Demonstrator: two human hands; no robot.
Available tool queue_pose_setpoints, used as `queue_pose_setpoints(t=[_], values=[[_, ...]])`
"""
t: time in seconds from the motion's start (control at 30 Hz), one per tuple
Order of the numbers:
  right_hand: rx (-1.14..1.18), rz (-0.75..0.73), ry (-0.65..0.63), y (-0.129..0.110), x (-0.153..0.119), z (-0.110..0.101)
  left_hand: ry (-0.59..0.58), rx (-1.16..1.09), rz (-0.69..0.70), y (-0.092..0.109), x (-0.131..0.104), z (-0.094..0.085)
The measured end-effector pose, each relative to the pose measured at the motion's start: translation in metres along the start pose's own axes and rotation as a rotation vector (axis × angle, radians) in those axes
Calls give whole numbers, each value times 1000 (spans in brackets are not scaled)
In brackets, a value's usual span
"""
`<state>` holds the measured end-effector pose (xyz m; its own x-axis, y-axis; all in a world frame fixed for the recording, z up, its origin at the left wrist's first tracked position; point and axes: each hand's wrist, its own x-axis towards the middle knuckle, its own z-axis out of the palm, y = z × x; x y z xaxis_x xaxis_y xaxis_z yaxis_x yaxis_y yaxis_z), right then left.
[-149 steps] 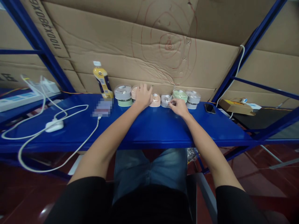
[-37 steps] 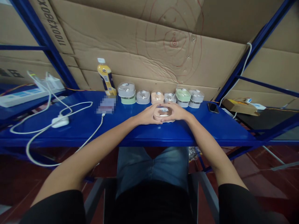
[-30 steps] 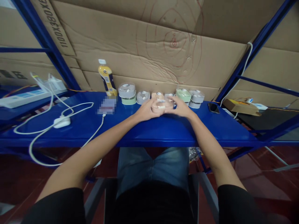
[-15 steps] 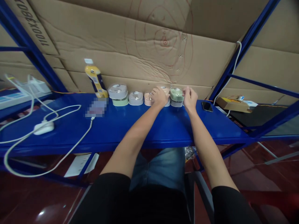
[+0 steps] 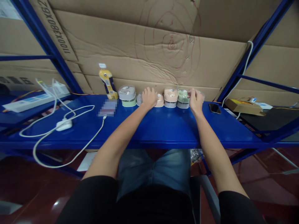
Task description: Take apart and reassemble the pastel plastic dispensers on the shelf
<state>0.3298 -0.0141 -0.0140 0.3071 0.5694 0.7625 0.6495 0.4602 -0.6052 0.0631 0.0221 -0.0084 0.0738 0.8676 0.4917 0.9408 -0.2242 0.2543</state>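
- Slightly parted and bent, the fingers of the left hand (image 5: pixel 149 97) reach down between the single grey box (image 5: pixel 139 99) and the single pink box (image 5: pixel 159 100); whether they grip either is hidden.
- Right hand (image 5: pixel 196 99) is raised with bent fingers close to the thumb, beside the green-topped stack (image 5: pixel 183 95) (a box partly hidden behind it); I cannot tell if it pinches anything.
- Both forearms slant inward and away from the body, over the blue table (image 5: pixel 163 130).
- Between the hands stands the pink-topped stack (image 5: pixel 170 95), just left of the green-topped one.
- Grey-topped stack (image 5: pixel 127 93) (green below) stands near the bottle (image 5: pixel 108 82).
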Motion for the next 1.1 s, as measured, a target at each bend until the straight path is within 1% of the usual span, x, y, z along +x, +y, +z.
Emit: queue_pose_setpoints(t=[0.07,0.1,0.13,0.2,0.3,0.43,0.5,0.57,0.63,0.7,0.73,0.8,0.87,0.97,1.03,1.1], values=[[0,-6,-8,-2,-1,0,-54,89,5,-24,-7,-4],[-1,-7,-15,-3,-1,-1,-93,124,5,-32,-11,-4],[-3,-6,-25,-3,-1,-1,-130,154,9,-39,-17,-5],[-5,3,-42,-4,-1,-2,-176,201,23,-44,-30,-7],[4,19,-73,-7,-3,-2,-178,243,46,-39,-59,-16],[36,3,-149,-17,-11,2,-163,234,84,-26,-105,-39],[61,-37,-240,-24,-17,5,-162,180,136,-24,-123,-49],[91,-108,-397,-31,-24,8,-162,108,221,-25,-133,-54],[123,-206,-589,-37,-32,12,-160,11,326,-28,-134,-51],[141,-302,-770,-42,-40,15,-167,-135,423,-31,-127,-44],[136,-344,-843,-44,-43,17,-178,-227,466,-32,-121,-39],[100,-392,-947,-48,-49,20,-222,-418,542,-34,-106,-27],[51,-391,-1004,-52,-53,22,-293,-567,596,-35,-92,-16],[22,-345,-1015,-56,-55,22,-360,-711,569,-37,-81,-4],[39,-305,-1002,-57,-52,18,-362,-753,535,-40,-80,-1],[50,-239,-975,-53,-45,11,-339,-742,532,-43,-84,-3]])
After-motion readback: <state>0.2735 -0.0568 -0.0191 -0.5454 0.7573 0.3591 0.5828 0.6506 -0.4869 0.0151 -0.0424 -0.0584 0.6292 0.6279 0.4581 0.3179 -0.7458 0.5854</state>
